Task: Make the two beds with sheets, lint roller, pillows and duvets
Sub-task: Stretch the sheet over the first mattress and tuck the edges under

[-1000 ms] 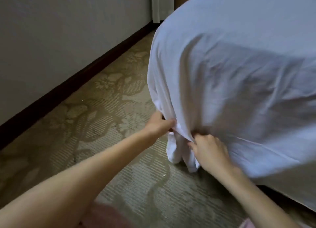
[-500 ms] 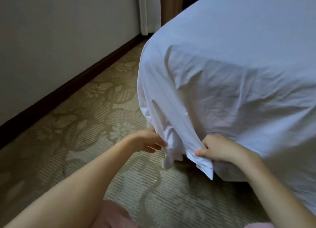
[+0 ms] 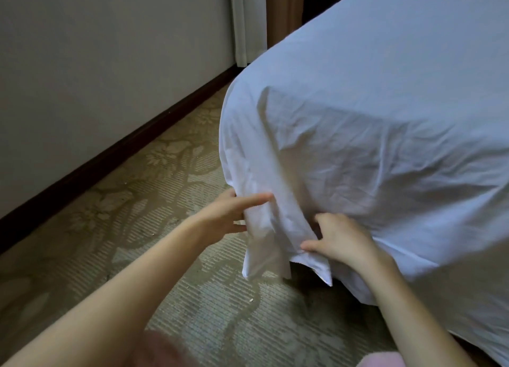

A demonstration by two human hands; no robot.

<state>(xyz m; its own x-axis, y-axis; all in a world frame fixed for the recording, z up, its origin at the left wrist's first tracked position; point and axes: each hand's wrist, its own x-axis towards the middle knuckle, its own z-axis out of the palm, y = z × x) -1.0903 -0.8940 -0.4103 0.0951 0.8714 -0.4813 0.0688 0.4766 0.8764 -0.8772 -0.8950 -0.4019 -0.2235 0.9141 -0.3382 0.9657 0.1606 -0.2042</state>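
Note:
A white sheet (image 3: pixel 371 124) covers the bed and drapes over its near corner, where a loose flap (image 3: pixel 264 245) hangs down to the carpet. My left hand (image 3: pixel 228 215) is at the left side of that flap, fingers stretched out flat against the cloth. My right hand (image 3: pixel 338 240) is on the right side of the corner fold, its thumb and fingers pinching the lower edge of the sheet. The mattress under the sheet is hidden.
Patterned beige carpet (image 3: pixel 132 229) fills the strip between the bed and a pale wall (image 3: pixel 96 63) with a dark baseboard (image 3: pixel 110 157). A white and brown curtain (image 3: pixel 256 16) hangs at the far end. Pink clothing shows at the bottom edge.
My left hand has let go of its pinch and now lies with fingers extended on the flap. My right hand shifted slightly along the sheet edge, still pinching it.

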